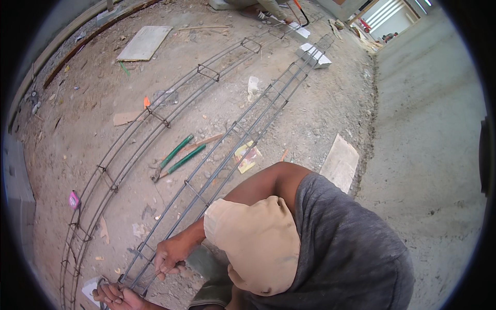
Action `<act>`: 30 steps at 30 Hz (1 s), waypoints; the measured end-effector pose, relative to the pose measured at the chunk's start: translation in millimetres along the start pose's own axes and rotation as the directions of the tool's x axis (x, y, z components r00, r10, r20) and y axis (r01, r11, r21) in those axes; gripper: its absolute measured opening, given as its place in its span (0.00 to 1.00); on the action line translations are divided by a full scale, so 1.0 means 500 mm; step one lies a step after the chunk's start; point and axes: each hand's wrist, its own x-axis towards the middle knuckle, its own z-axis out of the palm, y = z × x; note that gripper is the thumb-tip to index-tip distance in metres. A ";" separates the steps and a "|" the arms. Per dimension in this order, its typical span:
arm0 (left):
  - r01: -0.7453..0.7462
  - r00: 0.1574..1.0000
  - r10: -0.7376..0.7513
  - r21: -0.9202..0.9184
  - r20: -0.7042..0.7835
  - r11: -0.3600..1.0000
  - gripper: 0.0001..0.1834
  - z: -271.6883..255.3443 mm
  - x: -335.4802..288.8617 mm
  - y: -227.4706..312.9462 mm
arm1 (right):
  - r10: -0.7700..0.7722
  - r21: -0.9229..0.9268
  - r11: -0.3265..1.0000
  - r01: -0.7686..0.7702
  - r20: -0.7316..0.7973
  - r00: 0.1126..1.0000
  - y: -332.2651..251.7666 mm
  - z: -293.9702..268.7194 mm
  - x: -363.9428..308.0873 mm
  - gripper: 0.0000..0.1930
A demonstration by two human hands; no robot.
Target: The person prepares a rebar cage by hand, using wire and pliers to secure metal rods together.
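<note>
Neither of my hands shows in the head view. Close in front of me a person in a beige cap (253,243) and a dark grey shirt (351,248) crouches over a long cage of steel bars (227,155). That person's hand (173,256) is closed at the near end of the cage, on something thin that I cannot make out. A second hand (116,297) is curled by the cage's end at the lower edge. Its forearm is cut off by the frame, and it seems to be the same person's. The cage's far end rests on a pale block (313,55).
A second steel cage (139,129) curves along the left. Green-handled cutters (181,157) and a pink tape measure (74,199) lie on the dirt. Flat pale boards (144,43) lie about. A concrete wall (429,129) bounds the right. Another person's hand (288,19) works at the far end.
</note>
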 end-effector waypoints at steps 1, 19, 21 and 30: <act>-0.282 0.918 0.396 0.716 0.009 0.639 0.20 0.028 0.005 -0.020 | 0.032 -0.033 0.999 -0.030 0.043 0.999 0.006 0.006 0.006 0.15; 0.042 0.914 0.198 0.569 -0.354 0.821 0.07 0.201 0.112 -0.281 | -0.549 -0.759 0.630 0.162 -0.288 0.785 -0.073 -0.040 0.030 0.10; 0.096 0.932 0.097 0.498 -0.348 0.862 0.06 0.165 0.119 -0.276 | -0.254 -0.866 0.494 0.081 -0.054 0.966 -0.027 -0.010 0.002 0.09; 0.085 0.918 0.166 0.586 -0.361 0.806 0.03 0.190 0.075 -0.291 | -0.621 -0.855 0.510 0.096 -0.288 0.729 -0.169 -0.062 0.018 0.12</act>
